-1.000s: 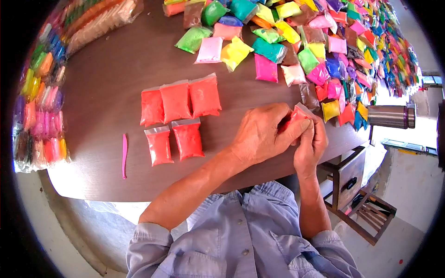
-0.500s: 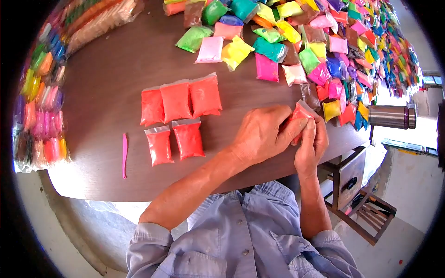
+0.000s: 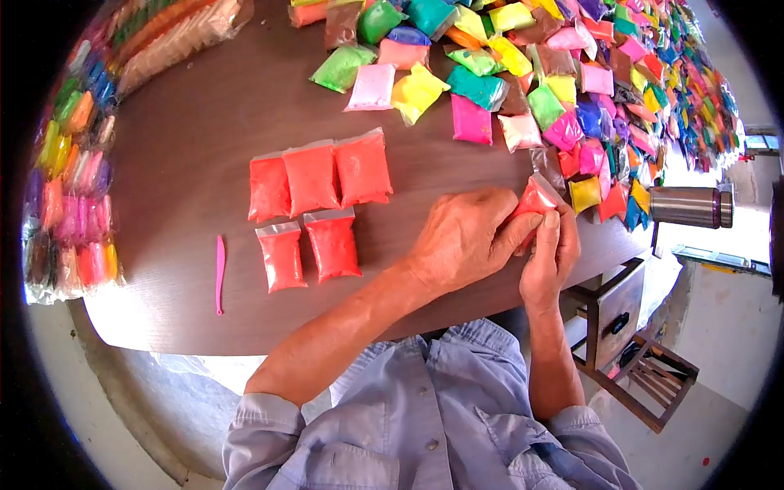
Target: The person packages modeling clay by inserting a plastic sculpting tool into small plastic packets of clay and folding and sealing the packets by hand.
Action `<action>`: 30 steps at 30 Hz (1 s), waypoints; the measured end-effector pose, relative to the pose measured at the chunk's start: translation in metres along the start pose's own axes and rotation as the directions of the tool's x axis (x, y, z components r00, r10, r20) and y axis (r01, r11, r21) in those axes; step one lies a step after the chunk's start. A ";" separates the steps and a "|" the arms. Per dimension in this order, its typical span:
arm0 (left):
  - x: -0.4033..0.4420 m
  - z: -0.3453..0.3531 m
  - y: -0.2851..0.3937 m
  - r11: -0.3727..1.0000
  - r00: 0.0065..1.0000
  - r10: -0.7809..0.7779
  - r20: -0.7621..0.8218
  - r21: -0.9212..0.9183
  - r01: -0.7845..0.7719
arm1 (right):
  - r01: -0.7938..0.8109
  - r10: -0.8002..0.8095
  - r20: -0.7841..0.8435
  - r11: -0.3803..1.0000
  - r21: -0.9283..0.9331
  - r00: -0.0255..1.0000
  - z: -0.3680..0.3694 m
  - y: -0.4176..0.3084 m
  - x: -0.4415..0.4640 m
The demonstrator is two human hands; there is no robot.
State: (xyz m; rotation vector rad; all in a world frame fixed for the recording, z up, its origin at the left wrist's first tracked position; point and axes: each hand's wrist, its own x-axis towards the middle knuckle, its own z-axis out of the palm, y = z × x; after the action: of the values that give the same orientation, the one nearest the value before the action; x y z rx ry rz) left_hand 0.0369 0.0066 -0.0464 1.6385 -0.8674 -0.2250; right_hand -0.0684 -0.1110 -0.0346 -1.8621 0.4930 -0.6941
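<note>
Between both hands, over the right part of the table, is a small red-filled plastic zip bag (image 3: pixel 538 194). My left hand (image 3: pixel 465 237) is closed, its thumb and bent fingers pressing the bag's left side. From below and the right, my right hand (image 3: pixel 549 257) pinches the same bag with thumb and fingers, hiding its lower part. To the left of my hands, three red bags (image 3: pixel 312 177) lie in a row with edges touching or overlapping. Nearer to me are two more red bags (image 3: pixel 332 245) side by side.
A pink plastic knife-like tool (image 3: pixel 220 275) lies at the left. Many colourful filled bags (image 3: pixel 482 90) are heaped at the back and right. Bundled packets (image 3: pixel 77 196) line the left edge. A metal flask (image 3: pixel 690 206) lies at the right, above a wooden stool (image 3: pixel 653 380).
The held red bag shows more of its front above my fingertips. My fingers have shifted slightly on it; the bags on the table stay put.
</note>
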 end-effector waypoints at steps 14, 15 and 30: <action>0.001 -0.006 0.007 0.999 0.997 -0.049 0.053 -0.002 0.049 | -0.084 0.098 -0.104 0.988 0.128 0.990 0.002 0.003 0.000; 0.001 -0.004 0.005 0.999 0.998 -0.042 0.049 -0.016 0.042 | -0.095 0.109 -0.105 0.987 0.133 0.988 0.001 0.006 -0.001; 0.002 -0.005 0.005 0.998 0.998 -0.053 0.039 -0.027 0.054 | 0.027 -0.027 0.000 0.999 0.046 1.000 -0.002 0.005 -0.001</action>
State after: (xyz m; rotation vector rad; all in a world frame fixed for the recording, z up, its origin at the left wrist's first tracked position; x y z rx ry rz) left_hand 0.0388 0.0090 -0.0398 1.6372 -0.8462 -0.3060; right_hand -0.0701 -0.1134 -0.0385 -1.8284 0.4484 -0.7172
